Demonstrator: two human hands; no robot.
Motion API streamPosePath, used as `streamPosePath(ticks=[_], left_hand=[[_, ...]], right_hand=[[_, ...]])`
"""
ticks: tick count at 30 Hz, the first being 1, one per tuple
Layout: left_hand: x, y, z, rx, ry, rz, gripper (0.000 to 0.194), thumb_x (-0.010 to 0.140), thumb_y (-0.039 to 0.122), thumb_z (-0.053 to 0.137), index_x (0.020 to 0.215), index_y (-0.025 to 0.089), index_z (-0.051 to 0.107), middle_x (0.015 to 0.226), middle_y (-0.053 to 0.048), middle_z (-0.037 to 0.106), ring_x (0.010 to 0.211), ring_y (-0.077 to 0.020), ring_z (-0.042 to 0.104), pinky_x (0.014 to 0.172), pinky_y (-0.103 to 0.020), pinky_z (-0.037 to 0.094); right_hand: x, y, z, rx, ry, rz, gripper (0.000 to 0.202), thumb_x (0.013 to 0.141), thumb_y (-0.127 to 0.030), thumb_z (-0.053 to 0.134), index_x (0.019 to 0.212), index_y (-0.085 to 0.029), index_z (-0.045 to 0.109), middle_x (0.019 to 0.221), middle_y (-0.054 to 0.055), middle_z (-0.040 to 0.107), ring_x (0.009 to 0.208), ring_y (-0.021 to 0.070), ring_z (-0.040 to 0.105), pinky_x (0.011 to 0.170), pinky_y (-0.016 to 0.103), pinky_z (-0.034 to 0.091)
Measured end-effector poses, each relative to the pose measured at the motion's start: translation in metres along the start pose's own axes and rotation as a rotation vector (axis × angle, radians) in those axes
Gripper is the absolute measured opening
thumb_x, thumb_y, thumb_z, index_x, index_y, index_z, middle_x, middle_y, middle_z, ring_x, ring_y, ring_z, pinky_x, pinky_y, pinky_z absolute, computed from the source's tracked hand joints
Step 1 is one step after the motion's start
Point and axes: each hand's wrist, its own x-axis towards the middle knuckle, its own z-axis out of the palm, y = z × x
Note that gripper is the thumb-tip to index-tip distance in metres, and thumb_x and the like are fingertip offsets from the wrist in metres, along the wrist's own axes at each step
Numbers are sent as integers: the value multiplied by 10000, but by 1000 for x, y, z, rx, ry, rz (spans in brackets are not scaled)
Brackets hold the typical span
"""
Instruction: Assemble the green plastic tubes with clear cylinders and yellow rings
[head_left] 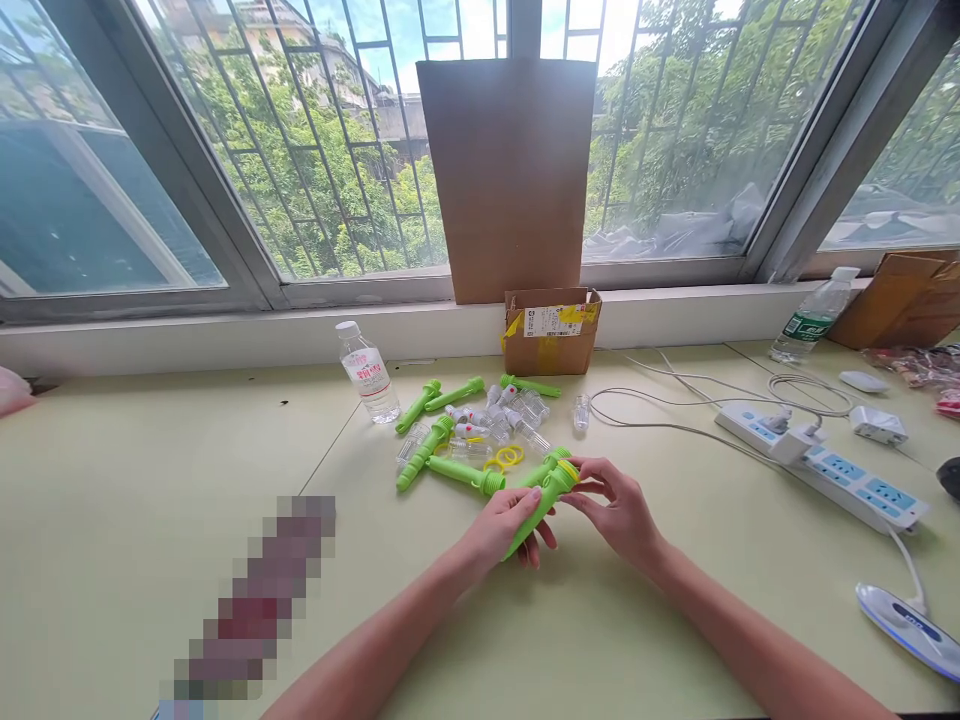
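Around a green plastic tube (pixel 541 512) with a wide threaded end, my left hand (pixel 508 520) is closed, holding it tilted with that end up and to the right. A yellow ring (pixel 571 470) sits at the tube's wide end. My right hand (pixel 615 505) pinches at the ring with thumb and fingertips. Just behind lies another green tube (pixel 546 468), partly hidden by the held one. Near my hands are loose yellow rings (pixel 510 456), clear plastic cylinders (pixel 531 435), small white pieces with red dots (pixel 469 430) and more green tubes (pixel 469 474).
A water bottle (pixel 369 375) stands left of the parts, a small cardboard box (pixel 551 345) behind them. To the right are cables, a power strip (pixel 825 465), a white-blue device (pixel 911 628) and a second bottle (pixel 814 315). A pixelated patch covers something at left.
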Motion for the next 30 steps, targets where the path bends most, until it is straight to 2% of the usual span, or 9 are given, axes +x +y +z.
streamPosePath(ticks=[3,5,8,12,15,19,26,30], left_hand=[[-1,1,0,71,46,2,440,851,581,469,933,152,520,561,4,600,309,-58,380,324,-181,286],[-2,1,1,102,84,-6,407,819,543,552,978,175,485,540,36,589,295,-50,343,308,-170,248],[-3,1,2,97,94,-1,392,785,507,615,952,186,463,552,37,604,313,-59,393,320,-165,264],[-2,1,4,70,114,31,380,786,518,603,889,162,517,598,-1,629,365,-85,485,371,-196,366],[-2,1,4,69,158,57,376,770,514,621,823,148,555,631,-10,620,425,-98,528,390,-201,383],[-1,1,5,74,179,76,377,762,519,626,775,145,578,567,18,562,406,-85,485,385,-198,367],[-1,0,5,77,109,76,440,809,569,536,760,135,591,565,-12,596,377,-78,459,375,-197,330],[0,-3,5,52,97,50,447,801,590,536,771,145,562,551,2,583,352,-70,441,343,-184,312]], right_hand=[[-1,-1,0,-9,-1,-18,173,779,-258,696,824,-221,532,1107,48,653,918,200,673,798,395,613],[-1,-2,1,-18,0,-37,166,779,-253,696,823,-219,540,1115,53,649,924,200,670,803,397,610],[-1,-3,1,-28,4,-64,146,782,-247,694,818,-216,555,1117,59,647,921,197,666,810,401,605],[-1,-3,0,-49,19,-92,134,776,-241,701,814,-214,575,1095,57,656,909,190,661,813,393,600],[-1,-3,0,-66,34,-93,137,772,-238,705,805,-213,574,1083,54,660,889,183,661,811,386,598],[-1,-4,0,-76,29,-73,158,774,-247,702,803,-214,549,1076,52,658,872,178,666,806,383,602],[0,-1,2,-64,-41,-39,320,738,-276,734,945,-244,491,1117,50,627,969,207,655,793,398,613],[0,-1,2,-51,-50,-45,269,759,-274,712,924,-243,500,1105,46,638,933,204,668,802,411,609]])
